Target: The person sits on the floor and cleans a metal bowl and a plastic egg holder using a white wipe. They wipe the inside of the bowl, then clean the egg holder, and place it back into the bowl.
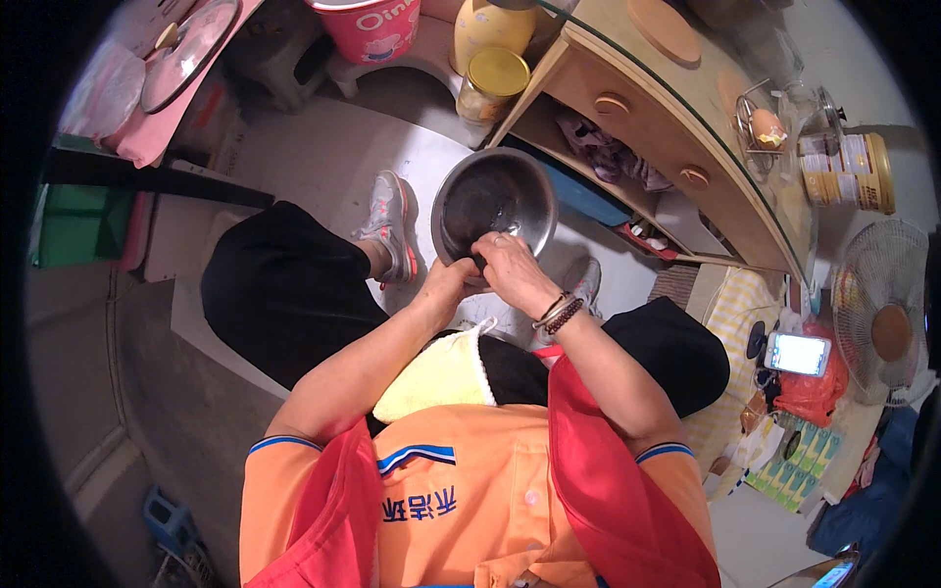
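Note:
Both my hands meet at the near rim of a round stainless steel bowl (496,191), whose inside looks wet and shiny. My left hand (443,288) is curled at the rim's lower left, thumb towards the right. Over the rim bends my right hand (511,270), with a ring and wrist bracelets, its fingertips close to the left thumb. Whatever lies between the fingers is hidden, and I cannot tell whether they grip the rim or a small thing. A pale yellow cloth (441,375) lies at my lap.
At the upper right stands a wooden cabinet (647,121) with a glass top. Beyond the bowl are a lidded jar (494,84) and a pink bucket (378,33). An egg (764,128) sits in a wire holder. A fan (882,316) and a lit phone (798,353) are at right.

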Demonstrator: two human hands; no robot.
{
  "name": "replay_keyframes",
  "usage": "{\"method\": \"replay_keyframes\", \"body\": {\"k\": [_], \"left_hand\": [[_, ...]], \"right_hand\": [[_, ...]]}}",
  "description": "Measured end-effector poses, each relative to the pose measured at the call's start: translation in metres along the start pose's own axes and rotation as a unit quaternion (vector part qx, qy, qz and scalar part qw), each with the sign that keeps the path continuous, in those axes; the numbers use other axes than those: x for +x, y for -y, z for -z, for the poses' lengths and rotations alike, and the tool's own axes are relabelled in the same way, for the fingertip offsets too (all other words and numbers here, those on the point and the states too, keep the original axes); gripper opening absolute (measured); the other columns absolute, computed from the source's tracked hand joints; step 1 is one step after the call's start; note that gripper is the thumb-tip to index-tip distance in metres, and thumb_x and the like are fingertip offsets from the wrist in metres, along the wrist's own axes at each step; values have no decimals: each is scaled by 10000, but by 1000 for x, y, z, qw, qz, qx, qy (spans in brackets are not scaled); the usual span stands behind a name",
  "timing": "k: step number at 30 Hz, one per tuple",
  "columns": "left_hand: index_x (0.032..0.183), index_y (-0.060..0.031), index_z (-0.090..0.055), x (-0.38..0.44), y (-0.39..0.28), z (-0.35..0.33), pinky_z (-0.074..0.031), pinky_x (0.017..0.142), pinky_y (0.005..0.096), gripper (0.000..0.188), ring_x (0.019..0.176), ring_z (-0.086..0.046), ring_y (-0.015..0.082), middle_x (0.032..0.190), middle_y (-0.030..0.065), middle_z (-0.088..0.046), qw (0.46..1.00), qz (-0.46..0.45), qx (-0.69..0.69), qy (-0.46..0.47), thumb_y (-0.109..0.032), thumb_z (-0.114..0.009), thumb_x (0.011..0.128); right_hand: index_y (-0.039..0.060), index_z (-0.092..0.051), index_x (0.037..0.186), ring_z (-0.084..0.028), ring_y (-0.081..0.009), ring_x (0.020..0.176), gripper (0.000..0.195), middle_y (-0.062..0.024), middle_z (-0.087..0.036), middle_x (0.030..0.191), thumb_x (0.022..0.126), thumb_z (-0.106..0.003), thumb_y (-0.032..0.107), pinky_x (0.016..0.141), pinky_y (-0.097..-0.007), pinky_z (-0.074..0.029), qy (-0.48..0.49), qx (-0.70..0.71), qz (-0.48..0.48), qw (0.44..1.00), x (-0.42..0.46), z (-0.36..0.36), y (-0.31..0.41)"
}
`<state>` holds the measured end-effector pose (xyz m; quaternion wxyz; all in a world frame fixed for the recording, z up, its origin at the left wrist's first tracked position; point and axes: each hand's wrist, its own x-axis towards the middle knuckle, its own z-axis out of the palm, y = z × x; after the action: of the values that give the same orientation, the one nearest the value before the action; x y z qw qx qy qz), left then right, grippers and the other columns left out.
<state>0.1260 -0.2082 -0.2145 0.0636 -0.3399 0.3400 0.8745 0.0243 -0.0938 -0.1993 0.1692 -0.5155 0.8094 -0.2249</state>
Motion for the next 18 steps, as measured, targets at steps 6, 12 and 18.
{"method": "replay_keyframes", "body": {"k": [6,12,18], "left_hand": [[1096,89,-493,0,-4,-10,-587,840,476,288,905,-658,326,986,155,-573,998,-7,-56,7,-6,-492,825],[997,74,-550,-1,-7,-12,-563,887,520,169,933,-658,346,978,158,-585,987,67,-131,63,-17,-510,860],[998,109,-538,3,-6,1,-585,844,498,193,950,-657,344,979,184,-601,994,56,-87,18,9,-487,841]], "right_hand": [[-48,-547,1142,-526,-304,1057,337,-185,-556,1163,838,-463,70,951,-392,-393,-84,-258,-36,962,14,20,-13],[-77,-416,1313,-437,-409,1213,553,-244,-441,1310,768,-492,-17,1040,-431,-371,-156,17,-34,987,48,17,-5],[23,-637,1023,-614,-328,981,279,-154,-639,1037,802,-467,39,862,-391,-479,138,203,-19,969,23,23,-15]]}}
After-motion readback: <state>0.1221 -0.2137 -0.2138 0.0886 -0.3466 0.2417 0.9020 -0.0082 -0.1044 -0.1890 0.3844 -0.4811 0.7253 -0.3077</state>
